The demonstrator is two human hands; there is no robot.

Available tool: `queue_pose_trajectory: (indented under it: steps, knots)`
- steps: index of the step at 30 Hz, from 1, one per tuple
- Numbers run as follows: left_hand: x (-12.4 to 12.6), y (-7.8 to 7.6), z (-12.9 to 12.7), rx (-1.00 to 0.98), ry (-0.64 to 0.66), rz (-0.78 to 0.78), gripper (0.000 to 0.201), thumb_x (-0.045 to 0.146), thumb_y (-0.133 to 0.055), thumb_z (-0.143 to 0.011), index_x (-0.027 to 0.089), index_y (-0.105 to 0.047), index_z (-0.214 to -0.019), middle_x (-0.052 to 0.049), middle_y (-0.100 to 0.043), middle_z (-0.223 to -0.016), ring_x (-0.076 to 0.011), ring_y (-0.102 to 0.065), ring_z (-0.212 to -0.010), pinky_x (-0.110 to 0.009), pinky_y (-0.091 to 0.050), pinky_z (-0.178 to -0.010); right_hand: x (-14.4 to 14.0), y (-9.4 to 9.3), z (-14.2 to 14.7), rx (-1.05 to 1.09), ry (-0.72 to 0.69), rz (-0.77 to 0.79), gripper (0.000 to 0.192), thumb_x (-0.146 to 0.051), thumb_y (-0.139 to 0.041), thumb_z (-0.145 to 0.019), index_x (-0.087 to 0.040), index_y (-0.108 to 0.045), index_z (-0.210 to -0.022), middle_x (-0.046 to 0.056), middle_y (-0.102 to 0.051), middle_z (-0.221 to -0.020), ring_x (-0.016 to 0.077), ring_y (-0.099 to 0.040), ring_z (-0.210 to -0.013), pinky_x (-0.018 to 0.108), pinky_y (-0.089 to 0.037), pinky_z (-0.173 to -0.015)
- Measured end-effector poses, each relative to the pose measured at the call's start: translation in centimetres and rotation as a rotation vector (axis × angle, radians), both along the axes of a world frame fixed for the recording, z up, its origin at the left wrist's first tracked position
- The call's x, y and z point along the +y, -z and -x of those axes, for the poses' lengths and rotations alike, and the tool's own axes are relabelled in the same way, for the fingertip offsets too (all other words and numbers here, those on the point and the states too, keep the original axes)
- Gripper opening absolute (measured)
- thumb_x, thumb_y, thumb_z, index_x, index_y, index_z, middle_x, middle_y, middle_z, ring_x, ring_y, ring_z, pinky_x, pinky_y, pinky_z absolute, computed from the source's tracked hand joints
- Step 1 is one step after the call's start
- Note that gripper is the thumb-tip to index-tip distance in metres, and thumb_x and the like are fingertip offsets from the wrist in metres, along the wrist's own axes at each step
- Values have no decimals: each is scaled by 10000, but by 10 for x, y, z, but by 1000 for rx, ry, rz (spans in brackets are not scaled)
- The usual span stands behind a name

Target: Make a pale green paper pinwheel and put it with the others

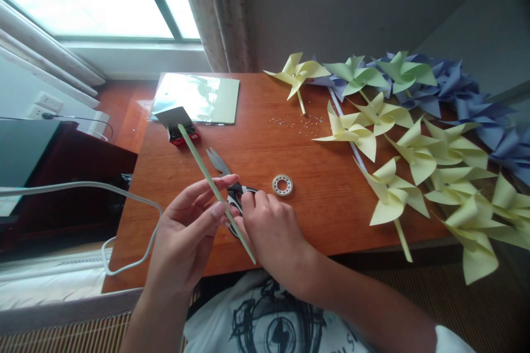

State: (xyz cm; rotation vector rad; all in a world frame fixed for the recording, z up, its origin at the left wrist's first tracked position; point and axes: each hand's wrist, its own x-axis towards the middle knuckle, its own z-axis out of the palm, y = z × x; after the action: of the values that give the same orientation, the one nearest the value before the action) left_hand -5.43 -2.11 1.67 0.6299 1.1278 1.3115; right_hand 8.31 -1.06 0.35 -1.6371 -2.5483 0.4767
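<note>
My left hand [188,226] pinches a thin rolled pale green paper stick [202,168] that slants from upper left down to lower right. My right hand [271,229] grips the same stick lower down, fingers curled around it. Directly behind my hands, a pair of scissors [226,174] with black handles lies on the wooden table [265,149]. A small roll of tape [282,185] lies just right of the scissors.
Several yellow paper pinwheels [418,160] and blue ones [467,99] cover the table's right side. A green sheet [199,96] and a small red box [180,127] lie at the back left. A white cable [124,196] loops off the left edge. Small beads [298,121] are scattered mid-table.
</note>
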Motion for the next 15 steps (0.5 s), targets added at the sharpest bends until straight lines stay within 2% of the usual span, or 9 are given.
queue_pose_trajectory:
  steps: [5, 9, 11, 13, 14, 15]
  knots:
    - [0, -1, 3, 8, -27, -19, 283, 144, -814, -752, 217, -791, -1025, -87, -771, -1150, -120, -715, -669, -173, -602, -621, 7, 14, 20, 77, 35, 4, 153, -313, -525, -1011, -165, -555, -1032, 89, -716, -886, 266, -726, -782, 336, -563, -572]
    - [1, -4, 3, 4, -47, -20, 286, 157, -837, -731, 219, -795, -1007, -78, -781, -1107, -113, -717, -666, -148, -588, -615, 12, 18, 27, 234, -51, -14, 180, -356, -514, -1020, -184, -566, -1034, 64, -699, -948, 220, -697, -838, 293, -535, -615]
    - [1, -5, 3, 3, -48, -21, 296, 161, -842, -727, 219, -792, -1013, -77, -780, -1106, -111, -719, -664, -142, -584, -618, 11, 17, 16, 282, -53, -55, 151, -338, -511, -1023, -207, -570, -978, 41, -680, -942, 203, -670, -837, 295, -527, -661]
    - [1, -5, 4, 10, -42, -22, 297, 165, -838, -735, 224, -788, -1021, -71, -777, -1121, -108, -718, -667, -138, -579, -619, 7, 16, -4, 258, 45, -157, 81, -283, -535, -1007, -221, -570, -968, 43, -670, -946, 217, -649, -874, 316, -522, -719]
    - [1, -4, 5, 16, -41, -23, 292, 166, -834, -740, 226, -787, -1022, -68, -775, -1126, -104, -714, -669, -133, -574, -618, 6, 17, -17, 231, 110, -198, 98, -306, -573, -989, -217, -574, -1031, 61, -674, -997, 236, -644, -924, 333, -526, -750]
    - [1, -3, 6, 22, -38, -24, 287, 163, -829, -745, 226, -786, -1022, -66, -774, -1131, -99, -710, -670, -126, -568, -617, 4, 19, -30, 200, 181, -236, 207, -350, -609, -970, -201, -568, -1107, 88, -674, -1048, 256, -640, -960, 352, -530, -771]
